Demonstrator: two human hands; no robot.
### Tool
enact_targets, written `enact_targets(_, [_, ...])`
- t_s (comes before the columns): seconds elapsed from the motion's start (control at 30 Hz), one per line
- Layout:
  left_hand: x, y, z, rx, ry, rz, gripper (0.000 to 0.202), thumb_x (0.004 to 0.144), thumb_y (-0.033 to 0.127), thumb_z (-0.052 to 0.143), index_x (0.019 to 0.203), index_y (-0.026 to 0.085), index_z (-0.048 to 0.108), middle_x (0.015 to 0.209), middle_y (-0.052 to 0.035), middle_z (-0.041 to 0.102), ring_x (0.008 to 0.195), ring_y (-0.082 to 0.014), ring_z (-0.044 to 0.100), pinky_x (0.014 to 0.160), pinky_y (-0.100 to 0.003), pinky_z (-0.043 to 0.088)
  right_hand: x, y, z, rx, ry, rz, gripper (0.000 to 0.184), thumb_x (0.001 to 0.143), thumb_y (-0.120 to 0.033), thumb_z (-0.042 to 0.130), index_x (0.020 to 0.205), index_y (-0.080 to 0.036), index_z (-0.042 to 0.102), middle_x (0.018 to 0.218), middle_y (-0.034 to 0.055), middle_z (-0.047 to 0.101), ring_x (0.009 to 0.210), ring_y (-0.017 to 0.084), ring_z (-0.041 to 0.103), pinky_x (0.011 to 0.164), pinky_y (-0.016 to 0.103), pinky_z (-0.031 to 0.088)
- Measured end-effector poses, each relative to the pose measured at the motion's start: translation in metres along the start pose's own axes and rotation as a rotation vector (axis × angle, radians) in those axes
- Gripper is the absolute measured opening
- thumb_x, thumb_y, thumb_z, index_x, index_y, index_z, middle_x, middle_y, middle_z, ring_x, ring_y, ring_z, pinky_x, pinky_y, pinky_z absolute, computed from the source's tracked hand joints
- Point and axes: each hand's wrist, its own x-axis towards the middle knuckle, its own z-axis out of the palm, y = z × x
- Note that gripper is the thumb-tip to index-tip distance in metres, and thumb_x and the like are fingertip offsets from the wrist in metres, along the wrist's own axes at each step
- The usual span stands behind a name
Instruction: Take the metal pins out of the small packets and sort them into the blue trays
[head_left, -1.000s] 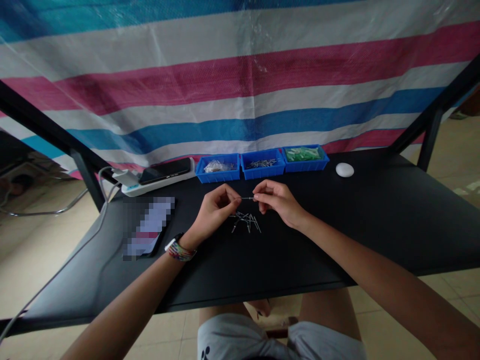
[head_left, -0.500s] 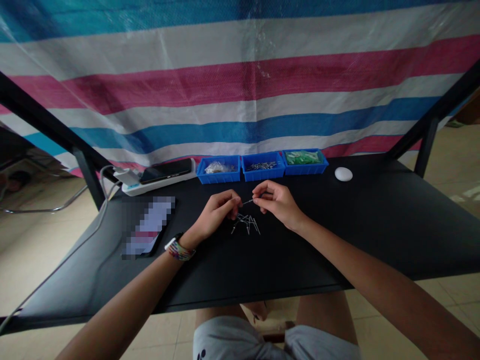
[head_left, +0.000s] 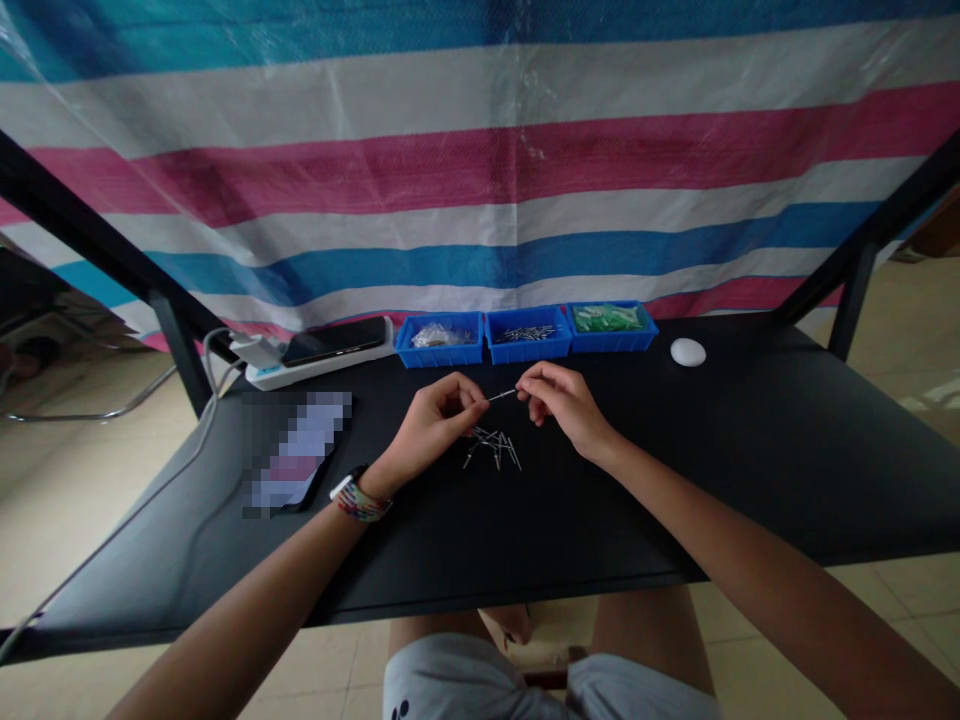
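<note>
Stretched between my two hands is a thin metal pin with a small thicker collar near its middle. The thumb and fingertips of my left hand pinch its left end. My right hand grips the right end between closed fingertips, a little higher than the left. Just below, a small loose pile of similar thin metal pins lies on the black table, partly behind my left fingers.
Behind my hands stand three blue bins: one with clear plastic packets, one with metal pins, one with green packets. A white rounded object lies right. At left are a power strip, a dark phone and a blurred-out phone.
My hands have drawn slightly apart, the right shifting a little right, so more of the metal pin shows between them. The pile and bins stay as they were.
</note>
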Motion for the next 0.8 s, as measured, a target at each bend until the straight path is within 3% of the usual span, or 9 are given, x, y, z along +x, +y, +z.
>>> enact_targets(0.2, [0.000,-0.003,0.000,-0.006,0.012,0.025,0.024,0.091,0.035,0.078,0.089,0.016,0.065,0.068,0.0048,0.057,0.056,-0.0082,0.054,0.054,-0.020,0.041,-0.002,0.000,0.002,-0.008,-0.151,0.068,0.026,0.086,-0.043,0.071,0.078,-0.018,0.067,0.071,-0.0005,0.066,0.052,0.010,0.059,0.048,0.023,0.047])
enact_targets(0.37, [0.000,-0.003,0.000,-0.021,0.001,0.024,0.023,0.091,0.034,0.078,0.090,0.016,0.064,0.067,0.0051,0.057,0.055,-0.0078,0.054,0.055,-0.020,0.042,-0.005,0.000,0.003,-0.018,-0.153,0.031,0.022,0.084,-0.038,0.072,0.075,-0.019,0.067,0.070,-0.0005,0.067,0.053,0.010,0.059,0.050,0.023,0.047])
enact_targets(0.5, [-0.001,-0.003,-0.001,-0.070,0.006,0.023,0.022,0.093,0.033,0.075,0.098,0.016,0.063,0.065,0.0065,0.055,0.054,-0.0082,0.055,0.055,-0.021,0.042,-0.002,-0.004,-0.002,-0.053,-0.033,-0.098,0.022,0.085,-0.036,0.071,0.071,-0.019,0.066,0.066,-0.0012,0.064,0.051,0.011,0.058,0.050,0.024,0.045])
enact_targets(0.63, [-0.001,-0.003,-0.004,-0.127,0.003,0.006,0.022,0.094,0.034,0.071,0.102,0.016,0.061,0.065,0.0056,0.058,0.054,-0.0094,0.055,0.054,-0.022,0.043,0.021,-0.007,-0.017,-0.141,0.205,-0.240,0.026,0.089,-0.043,0.070,0.076,-0.021,0.066,0.068,-0.0016,0.063,0.053,0.012,0.056,0.052,0.025,0.045])
enact_targets(0.73, [-0.001,-0.003,-0.006,-0.130,0.006,-0.003,0.021,0.093,0.034,0.069,0.101,0.016,0.061,0.066,0.0054,0.058,0.053,-0.0096,0.055,0.054,-0.022,0.043,0.042,-0.004,-0.029,-0.338,0.315,-0.251,0.034,0.090,-0.054,0.071,0.080,-0.021,0.067,0.065,-0.0025,0.059,0.053,0.013,0.052,0.053,0.027,0.040])
enact_targets(0.8, [0.000,-0.003,-0.006,-0.127,0.017,-0.004,0.021,0.092,0.034,0.069,0.100,0.016,0.062,0.066,0.0055,0.057,0.053,-0.0096,0.055,0.054,-0.022,0.042,0.047,0.002,-0.034,-0.500,0.321,-0.262,0.041,0.090,-0.055,0.071,0.070,-0.021,0.062,0.059,-0.0025,0.054,0.056,0.015,0.050,0.057,0.028,0.037])
